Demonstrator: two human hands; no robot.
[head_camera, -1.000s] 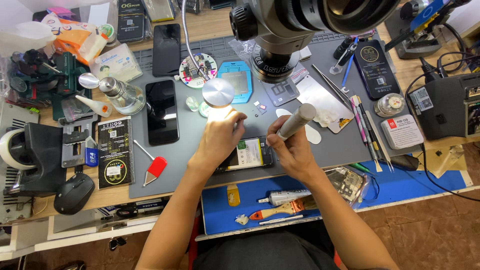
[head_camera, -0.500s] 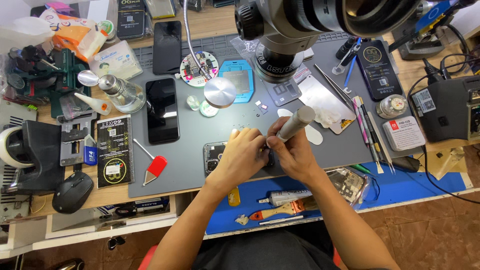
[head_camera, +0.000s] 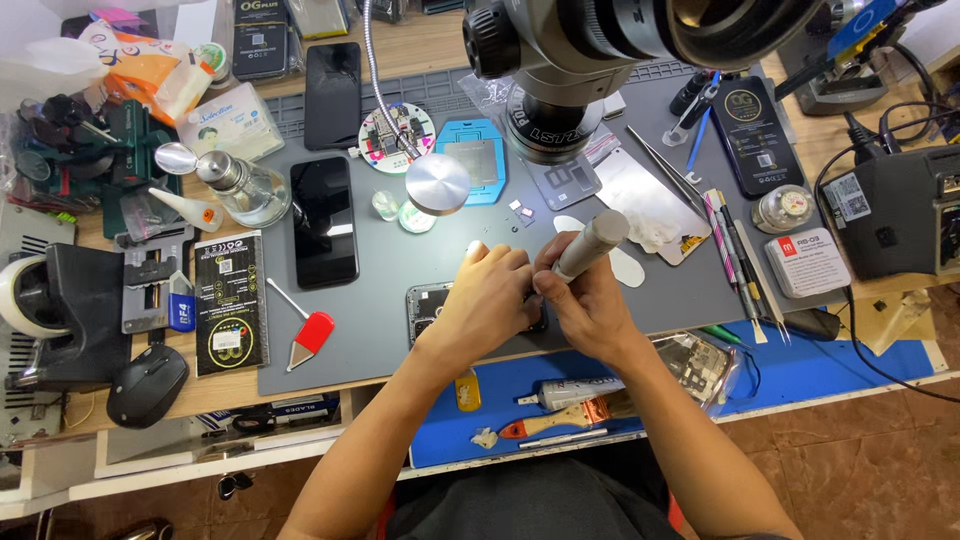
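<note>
We press our left hand (head_camera: 487, 300), fingers curled, down on the opened phone (head_camera: 432, 307) lying on the grey mat (head_camera: 380, 330) near the tabletop's front edge. Our right hand (head_camera: 588, 305) is wrapped around a grey cylindrical tool (head_camera: 590, 245), its tip hidden between both hands at the phone, under the microscope (head_camera: 600, 50).
</note>
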